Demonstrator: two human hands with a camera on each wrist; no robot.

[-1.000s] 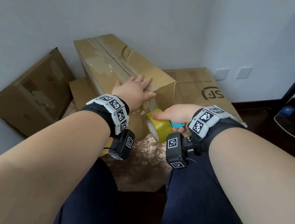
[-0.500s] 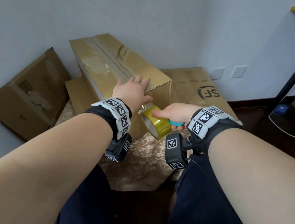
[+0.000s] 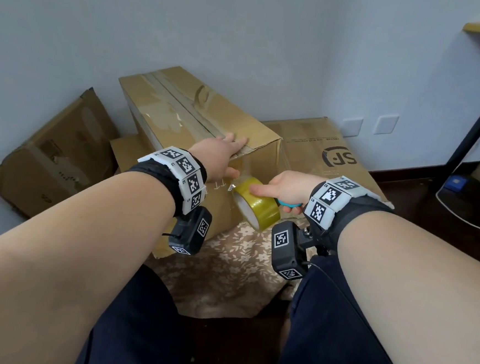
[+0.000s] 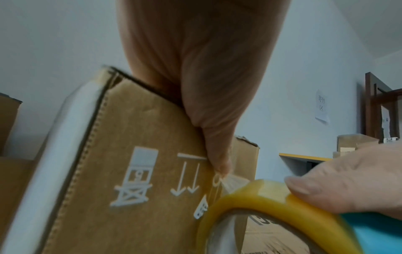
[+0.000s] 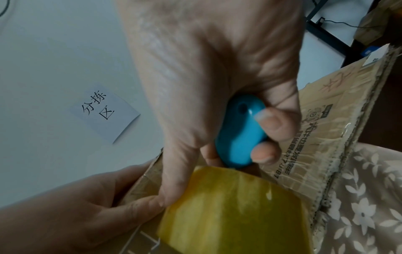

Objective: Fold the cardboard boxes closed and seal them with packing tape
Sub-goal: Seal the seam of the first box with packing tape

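A long brown cardboard box [image 3: 186, 114] stands on the floor, its top flaps closed and taped along the seam. My left hand [image 3: 221, 154] lies flat over the box's near top edge, and its thumb [image 4: 217, 158] presses clear tape against the box's front face [image 4: 141, 171]. My right hand [image 3: 287, 185] grips the blue handle [image 5: 239, 130] of a tape dispenser carrying a yellow tape roll [image 3: 255, 207], its forefinger laid on the roll. The roll [image 4: 272, 206] sits just below the left thumb, with a short clear strip stretched between it and the box.
A flattened box with a dark logo [image 3: 329, 157] lies right of the long box. Another brown box [image 3: 54, 153] leans at the left wall. A floral cloth [image 3: 241, 265] covers the floor in front. A black desk leg [image 3: 479, 114] and cables stand at the right.
The tape roll has risen a little up the box's front face toward my left thumb. My left hand stays on the box's top edge.
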